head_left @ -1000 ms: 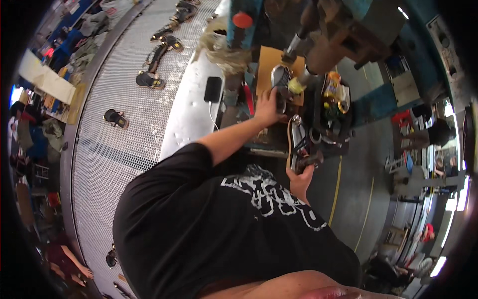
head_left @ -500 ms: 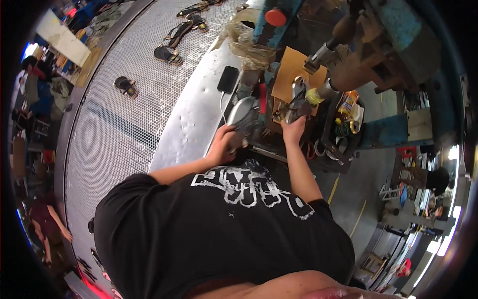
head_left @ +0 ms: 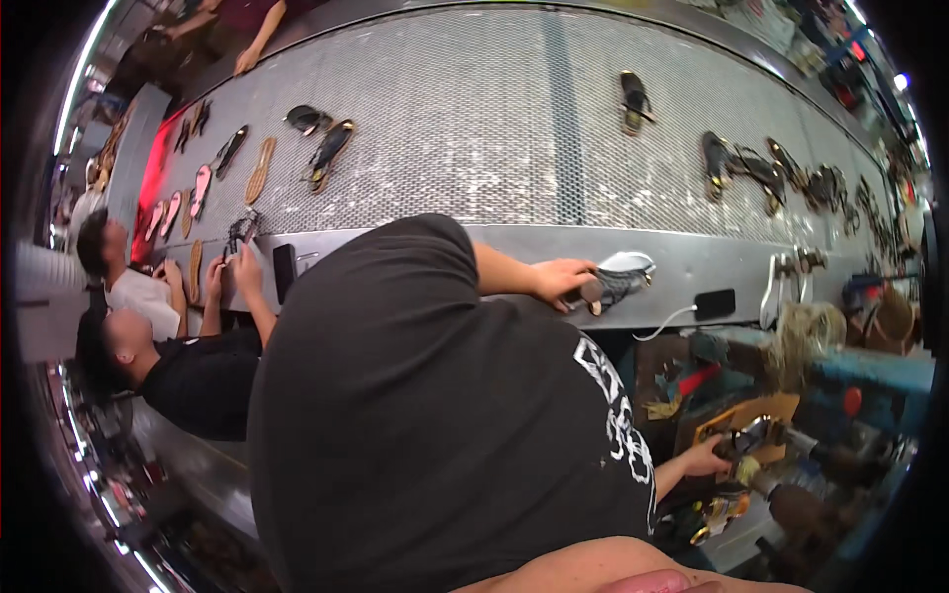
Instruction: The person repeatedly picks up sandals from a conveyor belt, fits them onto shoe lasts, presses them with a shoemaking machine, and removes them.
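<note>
My left hand (head_left: 561,282) is closed round the heel end of a shoe last (head_left: 631,265), pale grey with dark straps across it. It is over the metal ledge (head_left: 554,245) beside the conveyor. At lower right, my right hand (head_left: 706,458) is closed on a dark, shiny shoe-shaped piece (head_left: 751,433). This piece is at a machine with metal shafts (head_left: 791,499), above a tan board (head_left: 771,407). Fingertips of both hands are partly hidden.
Sandals (head_left: 331,156) and a sole (head_left: 261,170) lie on the mesh conveyor (head_left: 455,119). Two co-workers (head_left: 198,381) sit at the left; another person's arm (head_left: 262,40) reaches over the far edge. A phone (head_left: 715,303) with a white cable lies on the ledge.
The view has swung left, bringing the co-workers and more conveyor into sight. My left hand has carried the last over the ledge, away from the machine; my right hand stays by the machine.
</note>
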Available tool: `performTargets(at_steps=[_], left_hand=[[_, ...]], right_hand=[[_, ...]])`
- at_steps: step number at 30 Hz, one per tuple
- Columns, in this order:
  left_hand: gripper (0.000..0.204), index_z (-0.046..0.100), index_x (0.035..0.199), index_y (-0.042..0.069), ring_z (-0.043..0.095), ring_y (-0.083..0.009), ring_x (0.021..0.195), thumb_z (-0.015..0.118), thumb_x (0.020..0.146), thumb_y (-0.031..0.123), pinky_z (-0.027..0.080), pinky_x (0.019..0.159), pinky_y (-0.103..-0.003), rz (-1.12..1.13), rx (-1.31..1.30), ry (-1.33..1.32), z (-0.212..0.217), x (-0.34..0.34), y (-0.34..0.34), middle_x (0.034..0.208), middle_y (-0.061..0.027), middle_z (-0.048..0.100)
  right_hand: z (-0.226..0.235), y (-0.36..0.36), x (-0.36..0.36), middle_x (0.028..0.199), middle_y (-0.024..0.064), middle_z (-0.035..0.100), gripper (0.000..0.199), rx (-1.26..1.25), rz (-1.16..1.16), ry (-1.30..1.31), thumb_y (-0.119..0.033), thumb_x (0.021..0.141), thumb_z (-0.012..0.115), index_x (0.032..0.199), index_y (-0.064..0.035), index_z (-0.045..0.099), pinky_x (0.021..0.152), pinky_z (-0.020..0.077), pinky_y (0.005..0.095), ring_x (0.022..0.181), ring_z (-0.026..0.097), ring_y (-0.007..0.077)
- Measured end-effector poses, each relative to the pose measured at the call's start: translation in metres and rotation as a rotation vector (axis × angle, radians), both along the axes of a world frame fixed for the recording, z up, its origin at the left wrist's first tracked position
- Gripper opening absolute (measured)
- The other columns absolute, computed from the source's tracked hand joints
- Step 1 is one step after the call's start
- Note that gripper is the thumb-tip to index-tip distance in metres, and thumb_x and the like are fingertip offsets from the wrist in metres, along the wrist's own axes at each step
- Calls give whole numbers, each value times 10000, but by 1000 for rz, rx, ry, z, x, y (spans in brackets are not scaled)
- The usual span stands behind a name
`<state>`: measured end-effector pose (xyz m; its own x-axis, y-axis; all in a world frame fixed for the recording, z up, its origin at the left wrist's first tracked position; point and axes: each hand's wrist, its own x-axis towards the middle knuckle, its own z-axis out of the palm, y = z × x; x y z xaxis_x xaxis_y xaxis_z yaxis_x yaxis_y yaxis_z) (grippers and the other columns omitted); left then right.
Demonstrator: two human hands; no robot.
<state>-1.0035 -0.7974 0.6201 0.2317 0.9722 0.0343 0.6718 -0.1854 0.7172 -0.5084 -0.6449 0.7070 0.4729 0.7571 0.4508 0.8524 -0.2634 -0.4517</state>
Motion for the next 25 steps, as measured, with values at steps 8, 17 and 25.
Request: performTargets(at_steps=[8, 17, 25], left_hand=[[900, 361, 1369, 100, 376, -379, 1288, 829, 614, 248, 320, 1073, -445, 45, 44, -56, -15, -13, -14, 1420, -191, 330], [940, 231, 1467, 139, 303, -411, 1330, 760, 691, 192, 290, 1088, -494, 488, 42, 104, -1, 7, -113, 1470, -202, 229], [817, 297, 1419, 82, 316, -392, 1310, 689, 705, 142, 267, 1081, -521, 121, -60, 219, -23, 51, -123, 1410, -167, 320]], right_hand=[[14, 6, -26, 1169, 284, 550, 766, -139, -18, 20, -353, 756, 740, 1268, 72, 361, 826, 483, 458, 1022, 577, 428], [-19, -19, -40, 1302, 348, 380, 952, -73, 127, 19, -226, 702, 766, 1356, 149, 184, 1028, 364, 450, 1208, 427, 449], [8, -75, 8, 1417, 183, 376, 792, -49, 394, 289, -184, 762, 716, 1407, -18, 287, 1087, 298, 427, 1301, 368, 374]])
